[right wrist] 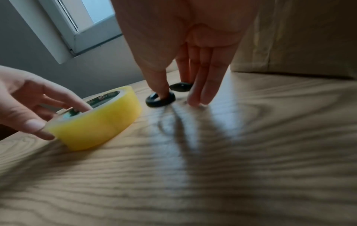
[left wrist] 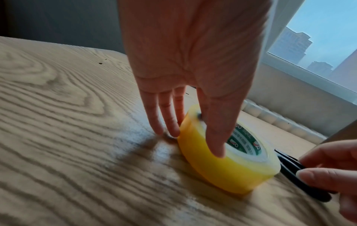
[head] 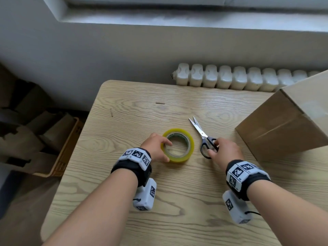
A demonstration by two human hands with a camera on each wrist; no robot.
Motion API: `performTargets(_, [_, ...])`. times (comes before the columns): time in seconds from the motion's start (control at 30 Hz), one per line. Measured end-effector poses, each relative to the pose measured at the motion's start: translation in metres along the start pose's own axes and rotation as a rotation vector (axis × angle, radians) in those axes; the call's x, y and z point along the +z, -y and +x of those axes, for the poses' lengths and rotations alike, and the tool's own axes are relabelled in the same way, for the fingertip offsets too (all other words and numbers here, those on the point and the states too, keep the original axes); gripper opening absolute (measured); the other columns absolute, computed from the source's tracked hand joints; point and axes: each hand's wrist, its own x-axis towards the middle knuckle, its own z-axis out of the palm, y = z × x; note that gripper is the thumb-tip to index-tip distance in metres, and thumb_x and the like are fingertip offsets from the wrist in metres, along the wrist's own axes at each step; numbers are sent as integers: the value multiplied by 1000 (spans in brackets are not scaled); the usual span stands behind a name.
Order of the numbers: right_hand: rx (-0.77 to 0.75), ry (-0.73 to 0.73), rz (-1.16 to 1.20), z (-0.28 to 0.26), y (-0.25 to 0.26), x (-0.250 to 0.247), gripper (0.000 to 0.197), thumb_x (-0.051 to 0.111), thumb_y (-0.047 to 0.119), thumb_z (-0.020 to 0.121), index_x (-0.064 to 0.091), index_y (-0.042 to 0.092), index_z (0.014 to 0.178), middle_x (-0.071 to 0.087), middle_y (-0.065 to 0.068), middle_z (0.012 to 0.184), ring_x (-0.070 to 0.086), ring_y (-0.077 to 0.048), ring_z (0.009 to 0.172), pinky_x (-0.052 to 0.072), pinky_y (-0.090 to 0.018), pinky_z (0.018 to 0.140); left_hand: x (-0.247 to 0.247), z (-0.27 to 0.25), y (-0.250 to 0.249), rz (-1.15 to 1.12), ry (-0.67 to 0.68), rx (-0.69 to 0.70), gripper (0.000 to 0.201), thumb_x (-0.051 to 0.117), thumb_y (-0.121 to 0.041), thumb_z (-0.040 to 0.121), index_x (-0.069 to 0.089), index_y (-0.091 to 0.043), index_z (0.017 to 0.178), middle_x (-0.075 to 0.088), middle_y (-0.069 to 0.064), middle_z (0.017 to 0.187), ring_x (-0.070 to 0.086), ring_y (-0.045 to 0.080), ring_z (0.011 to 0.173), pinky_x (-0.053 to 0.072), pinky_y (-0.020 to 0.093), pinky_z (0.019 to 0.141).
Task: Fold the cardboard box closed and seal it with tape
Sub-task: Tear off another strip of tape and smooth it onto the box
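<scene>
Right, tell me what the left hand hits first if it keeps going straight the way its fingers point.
The left hand already touches the tape roll. Past it, probably the scissors, though depth is unclear.

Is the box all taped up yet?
Not that I can tell. The box looks folded shut, but any tape on it is unclear. Now the left hand grips the tape roll on the table, and the right hand takes the scissors. Taping and cutting seem left.

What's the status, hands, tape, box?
Left hand grips tape roll. Right hand in scissors handles. Cardboard box untouched, right. Nothing blocking.
</scene>
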Motion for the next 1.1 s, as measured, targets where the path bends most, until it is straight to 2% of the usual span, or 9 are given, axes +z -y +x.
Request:
performTargets(0.23, [-61,77,-120,-4,6,-6,20,59,33,88,64,19,100,62,1,83,59,-21,81,48,-29,68,9,-2,-2,39,-91,30,33,86,-22,64,62,-31,83,46,-2,118,55,14,97,45,28,94])
performTargets(0.33, [-60,126,-243,-7,6,-15,21,55,35,89,64,17,88,58,1,74,57,-21,72,41,-26,59,6,-7,-10,8,-92,34,30,85,-25,65,65,-31,86,40,2,137,53,20,120,39,27,103])
performTargets(0.43, [-108,173,-249,-13,6,-24,25,52,36,89,65,14,88,64,-4,85,60,-24,81,46,-27,66,-7,-12,-23,-21,-93,66,26,83,-28,70,67,-28,91,25,3,156,34,20,140,27,31,114])
performTargets(0.5, [-187,140,-156,-18,6,-33,31,56,35,88,64,20,114,66,-1,108,61,-21,99,51,-30,81,-18,-16,-34,-69,-89,101,23,81,-29,74,67,-26,91,28,1,156,30,20,142,24,30,114])
performTargets(0.6, [-358,93,-15,-26,13,-50,65,65,30,84,37,32,142,53,5,135,57,-16,113,48,-31,93,-31,-24,-51,-183,-36,140,17,77,-24,79,65,-20,90,60,7,124,62,21,104,45,25,87])
performTargets(0.7, [-482,47,-49,-38,24,-70,82,71,38,78,24,36,146,47,3,134,58,-19,108,49,-32,89,-43,-38,-75,-317,75,191,10,69,-21,87,59,-18,85,66,10,90,59,13,60,52,24,61])
performTargets(0.83, [-449,-156,-83,-50,23,-99,56,61,39,87,36,28,136,55,0,122,61,-24,103,48,-34,84,-64,-62,-109,-429,131,239,4,63,-13,91,63,-15,95,65,3,83,60,8,56,52,17,55])
performTargets(0.93, [-447,-209,-16,-58,18,-122,40,57,30,88,43,24,125,63,-4,112,62,-27,99,45,-33,81,-79,-76,-127,-471,119,279,23,62,-7,91,66,-8,113,68,4,91,61,9,63,50,16,57])
performTargets(1.1, [-380,-207,193,-69,15,-151,35,53,23,89,45,20,123,66,-10,109,60,-32,103,39,-31,76,-99,-95,-150,-619,31,319,16,67,-11,88,69,-18,102,67,-2,74,57,6,51,46,18,51])
